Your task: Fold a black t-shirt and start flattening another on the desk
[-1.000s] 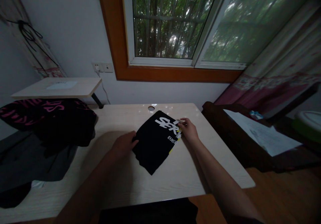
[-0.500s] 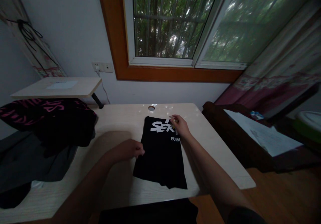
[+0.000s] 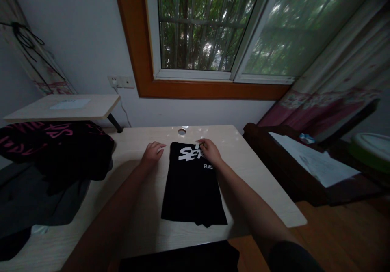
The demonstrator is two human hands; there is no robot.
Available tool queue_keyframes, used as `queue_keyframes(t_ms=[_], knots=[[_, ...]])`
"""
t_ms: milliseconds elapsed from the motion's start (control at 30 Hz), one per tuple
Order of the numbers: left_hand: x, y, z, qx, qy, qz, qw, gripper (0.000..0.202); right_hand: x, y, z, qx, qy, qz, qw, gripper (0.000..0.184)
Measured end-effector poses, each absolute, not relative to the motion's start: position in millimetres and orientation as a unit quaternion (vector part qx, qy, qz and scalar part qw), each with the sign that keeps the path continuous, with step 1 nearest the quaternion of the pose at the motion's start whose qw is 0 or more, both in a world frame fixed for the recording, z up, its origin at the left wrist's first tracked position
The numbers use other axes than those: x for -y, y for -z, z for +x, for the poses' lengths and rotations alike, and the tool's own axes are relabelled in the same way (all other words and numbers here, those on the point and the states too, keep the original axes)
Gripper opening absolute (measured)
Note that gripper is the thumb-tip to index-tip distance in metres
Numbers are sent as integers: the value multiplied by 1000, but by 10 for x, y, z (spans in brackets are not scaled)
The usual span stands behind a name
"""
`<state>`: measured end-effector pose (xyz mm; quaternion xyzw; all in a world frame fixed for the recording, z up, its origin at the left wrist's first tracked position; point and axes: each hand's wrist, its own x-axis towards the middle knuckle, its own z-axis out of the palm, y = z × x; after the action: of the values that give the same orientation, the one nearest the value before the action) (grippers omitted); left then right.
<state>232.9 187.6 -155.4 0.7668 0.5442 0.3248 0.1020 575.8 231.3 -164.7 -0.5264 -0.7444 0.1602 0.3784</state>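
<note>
A black T-shirt with white lettering lies folded into a narrow rectangle on the pale wooden table. At its upper right, my right hand has its fingers closed on the fabric by the far edge, covering part of the print. My left hand is just left of the shirt's far left corner, apart from the cloth. Its fingers are loosely bent with the thumb apart, and nothing is in them.
Dark clothes, some with pink print, are heaped at the left beneath a small raised shelf. A round cable hole is near the table's back edge. Right of the table, papers lie on a dark brown surface.
My left hand has moved from the shirt's left side up toward its far left corner, off the cloth. My right hand stays at the upper right, and the shirt's near edge looks straighter.
</note>
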Motion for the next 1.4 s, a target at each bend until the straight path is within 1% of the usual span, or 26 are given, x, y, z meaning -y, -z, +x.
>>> queue_keyframes(t_ms=[333,533,900,1400], knots=[[-2081,1577,2232,-531,-315,783,75,26,-2426,1614,5445,760,-190,-487,388,31],[-2118,1533,2247,-508,-294,808,59,23,-2414,1618,5452,760,-191,-481,394,28],[-2190,1569,2256,-485,-260,835,26,21,-2374,1579,5467,767,-184,-483,379,22],[-2101,1535,2277,-518,-269,812,-15,15,-2344,1586,5456,746,-171,-505,399,23]])
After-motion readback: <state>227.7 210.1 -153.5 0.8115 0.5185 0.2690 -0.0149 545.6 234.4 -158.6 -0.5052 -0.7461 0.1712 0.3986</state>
